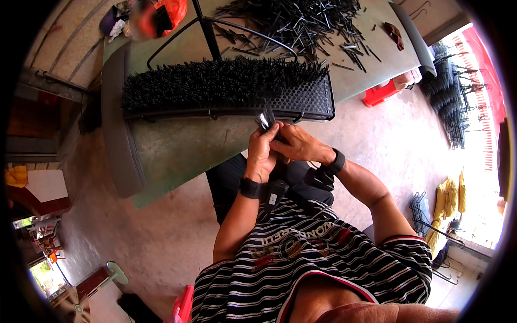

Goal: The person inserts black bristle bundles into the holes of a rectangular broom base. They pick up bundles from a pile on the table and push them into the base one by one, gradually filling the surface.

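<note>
The person sits at a green table (177, 151) and holds both hands close together just in front of its near edge. The left hand (262, 151) is closed around a small bundle of thin black strips (265, 118), whose ends stick up above the fingers, and the right hand (299, 144) is folded against it from the side, with its fingertips on the same bundle; whether the right hand really pinches a strip or only steadies them I cannot tell, because the left hand hides the contact. Each wrist wears 1 black band. Just beyond the hands lies a long black perforated frame (307, 99), already filled along most of its length with upright black bristles (215, 81), and the bundle is held near its right, still bare end. Farther back on the table is a loose heap of the same black strips (291, 21), and a bent black wire (237, 27) runs across it. I think the main risk here is that the strips slip out of the left hand, since they are thin and many are held at once with their tips free. Also a strip could miss a hole or go in crooked, as the holes are small and close to each other.
</note>
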`<state>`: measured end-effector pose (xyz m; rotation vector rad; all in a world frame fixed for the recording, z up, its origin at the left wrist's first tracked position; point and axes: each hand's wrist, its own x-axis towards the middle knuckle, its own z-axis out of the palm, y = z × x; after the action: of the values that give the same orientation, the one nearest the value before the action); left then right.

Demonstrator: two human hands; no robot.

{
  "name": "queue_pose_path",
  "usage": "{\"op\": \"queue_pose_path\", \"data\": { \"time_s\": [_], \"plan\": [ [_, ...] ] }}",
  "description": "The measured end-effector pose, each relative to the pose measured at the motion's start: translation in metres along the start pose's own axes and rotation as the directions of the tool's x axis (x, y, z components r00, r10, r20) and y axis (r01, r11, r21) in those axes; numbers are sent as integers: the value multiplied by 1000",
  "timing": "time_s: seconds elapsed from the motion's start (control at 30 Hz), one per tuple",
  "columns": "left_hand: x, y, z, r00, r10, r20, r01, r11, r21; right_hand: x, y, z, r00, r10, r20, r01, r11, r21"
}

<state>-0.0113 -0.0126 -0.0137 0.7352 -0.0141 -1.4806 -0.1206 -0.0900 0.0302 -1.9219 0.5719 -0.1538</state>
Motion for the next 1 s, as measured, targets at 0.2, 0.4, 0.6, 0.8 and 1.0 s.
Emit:
{"op": "queue_pose_path", "data": {
  "time_s": [0.2, 0.4, 0.6, 0.8, 1.0],
  "plan": [
    [-7, -4, 11, 996, 82, -44, -87, 989, -118, 0, -25, -28, 976, 131, 176, -82, 963, -257],
    [-3, 0, 10, 954, 203, -219, -224, 971, -78, 3, -28, -39, 987, 156, -42, -160, 976, -144],
    [-21, 16, 7, 999, 35, -8, -33, 990, 139, 26, 6, -29, 968, 195, -156, -131, 929, 345],
    [-23, 12, 4, 985, 54, -166, -23, 983, 183, 27, 6, -21, 930, 302, -211, -143, 823, 549],
    [-17, 10, 2, 977, 84, -194, -62, 991, 118, 22, 2, -27, 896, 351, -272, -115, 776, 621]
  ]
}}
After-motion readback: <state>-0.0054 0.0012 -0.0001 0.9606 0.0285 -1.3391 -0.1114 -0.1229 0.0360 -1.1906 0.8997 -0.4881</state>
